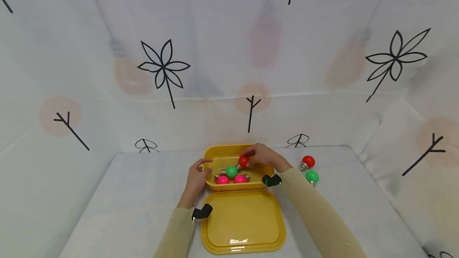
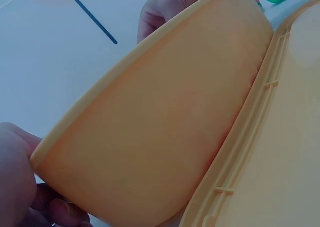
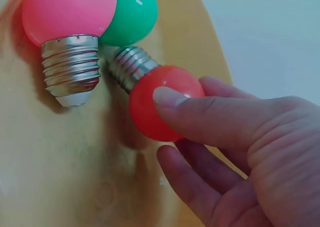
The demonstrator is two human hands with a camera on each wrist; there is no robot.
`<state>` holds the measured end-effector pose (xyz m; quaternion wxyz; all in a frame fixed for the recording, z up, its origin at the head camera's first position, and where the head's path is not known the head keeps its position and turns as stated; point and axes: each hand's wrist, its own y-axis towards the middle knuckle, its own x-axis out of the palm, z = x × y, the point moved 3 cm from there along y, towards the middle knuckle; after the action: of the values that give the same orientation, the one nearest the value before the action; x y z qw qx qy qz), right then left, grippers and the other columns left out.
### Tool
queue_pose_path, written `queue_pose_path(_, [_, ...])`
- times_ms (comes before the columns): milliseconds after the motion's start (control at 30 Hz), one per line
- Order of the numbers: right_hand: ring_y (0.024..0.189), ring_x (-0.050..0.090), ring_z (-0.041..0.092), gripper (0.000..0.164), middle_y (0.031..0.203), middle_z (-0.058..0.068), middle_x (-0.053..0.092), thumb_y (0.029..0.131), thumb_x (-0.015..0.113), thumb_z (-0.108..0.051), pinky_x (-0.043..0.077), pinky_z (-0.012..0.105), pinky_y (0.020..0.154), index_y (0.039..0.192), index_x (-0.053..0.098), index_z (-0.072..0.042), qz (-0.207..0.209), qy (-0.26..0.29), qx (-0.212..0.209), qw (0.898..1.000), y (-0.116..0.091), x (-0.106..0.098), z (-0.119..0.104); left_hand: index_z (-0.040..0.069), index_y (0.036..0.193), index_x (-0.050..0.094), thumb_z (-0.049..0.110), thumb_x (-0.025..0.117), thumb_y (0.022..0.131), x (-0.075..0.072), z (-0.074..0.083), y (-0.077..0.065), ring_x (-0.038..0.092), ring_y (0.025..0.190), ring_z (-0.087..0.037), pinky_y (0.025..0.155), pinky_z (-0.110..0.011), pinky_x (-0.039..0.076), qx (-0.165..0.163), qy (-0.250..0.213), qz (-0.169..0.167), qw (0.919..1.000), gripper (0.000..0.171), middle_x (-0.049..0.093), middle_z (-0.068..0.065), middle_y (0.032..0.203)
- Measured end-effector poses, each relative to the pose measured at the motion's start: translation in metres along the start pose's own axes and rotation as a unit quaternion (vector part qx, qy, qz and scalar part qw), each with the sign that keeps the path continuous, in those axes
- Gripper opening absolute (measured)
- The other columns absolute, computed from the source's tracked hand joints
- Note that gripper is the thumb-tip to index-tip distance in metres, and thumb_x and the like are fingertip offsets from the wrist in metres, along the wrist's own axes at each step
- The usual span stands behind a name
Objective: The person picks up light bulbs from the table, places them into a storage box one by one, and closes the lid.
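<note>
My right hand (image 1: 265, 157) pinches a red light bulb (image 3: 167, 107) between thumb and fingers, inside a yellow plastic tub (image 1: 234, 186). The bulb's metal screw base points toward a green bulb (image 1: 231, 171). Two pink bulbs (image 1: 222, 180) lie along the tub's near side. At the tub's left end, my left hand (image 1: 195, 178) grips the rim. The left wrist view shows the left thumb at the rim and fingers under the tub's outer wall; the tub's inside is hidden there.
A flat yellow lid (image 1: 245, 222) lies just in front of the tub. To the right, on the white-covered table (image 1: 136, 210), are another red bulb (image 1: 308, 161) and a green bulb (image 1: 312, 176) beside my right sleeve. A patterned white cloth (image 1: 215, 122) hangs behind.
</note>
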<state>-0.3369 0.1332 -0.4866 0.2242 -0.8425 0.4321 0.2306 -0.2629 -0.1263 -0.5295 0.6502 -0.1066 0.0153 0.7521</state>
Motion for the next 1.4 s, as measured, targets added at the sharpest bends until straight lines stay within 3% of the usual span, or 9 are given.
queue_pose_path(267, [0.111,0.061,0.026,0.039,0.115,0.003,0.07,0.082,0.077,-0.001,0.048,0.042,0.098,0.12,0.072,-0.009,-0.027,0.016,-0.009,0.999,-0.001,-0.0005,0.0019,0.011,0.118,0.069,-0.001,0.061,0.091,0.0011,0.0004,-0.0009,0.056,0.077,-0.019,0.062,-0.025,0.047,-0.002,0.002,-0.002,1.0,0.03,0.065,-0.015,0.106])
queue_pose_path(500, [0.108,0.063,0.025,0.04,0.116,0.007,0.07,0.082,0.077,-0.001,0.05,0.039,0.095,0.121,0.07,-0.004,-0.056,0.051,-0.013,0.997,-0.0033,0.0028,0.0003,0.012,0.117,0.069,-0.001,0.061,0.091,-0.0001,0.0011,-0.002,0.056,0.075,-0.019,0.06,-0.025,0.046,-0.004,0.006,0.0,1.0,0.03,0.065,-0.016,0.106])
queue_pose_path(700, [0.107,0.064,0.023,0.039,0.115,0.006,0.071,0.082,0.076,-0.001,0.05,0.039,0.096,0.121,0.071,-0.004,-0.057,0.054,-0.012,0.997,-0.0025,0.0034,0.0011,0.012,0.116,0.069,-0.001,0.062,0.09,-0.0008,0.0004,-0.002,0.054,0.071,-0.019,0.059,-0.025,0.045,0.0,0.008,0.0,1.0,0.03,0.065,-0.015,0.103])
queue_pose_path(1067, [0.119,0.061,0.029,0.038,0.122,0.011,0.068,0.087,0.071,-0.002,0.046,0.042,0.101,0.125,0.068,-0.001,-0.059,0.058,-0.025,0.996,-0.0025,0.0019,0.0022,0.012,0.117,0.069,0.0,0.062,0.09,0.0015,-0.0017,-0.0013,0.051,0.067,-0.018,0.057,-0.024,0.045,0.003,0.006,-0.005,1.0,0.03,0.064,-0.015,0.097])
queue_pose_path(1333, [0.114,0.06,0.024,0.035,0.118,0.005,0.071,0.087,0.073,-0.008,0.044,0.044,0.103,0.122,0.072,-0.008,-0.031,0.03,-0.021,0.999,0.0005,0.0017,0.0026,0.014,0.115,0.07,0.0,0.062,0.089,0.0007,0.0012,-0.0017,0.055,0.097,-0.026,0.069,-0.026,0.048,0.009,0.024,0.007,0.9996,0.03,0.055,-0.015,0.136])
queue_pose_path(1400, [0.113,0.06,0.023,0.035,0.118,0.004,0.071,0.087,0.073,-0.009,0.043,0.045,0.103,0.122,0.072,-0.009,-0.02,0.03,-0.014,0.999,-0.0006,0.0014,0.0023,0.013,0.115,0.07,0.0,0.062,0.089,0.0013,0.0014,-0.0017,0.055,0.095,-0.026,0.067,-0.026,0.047,0.008,0.022,0.005,0.9997,0.03,0.056,-0.016,0.135])
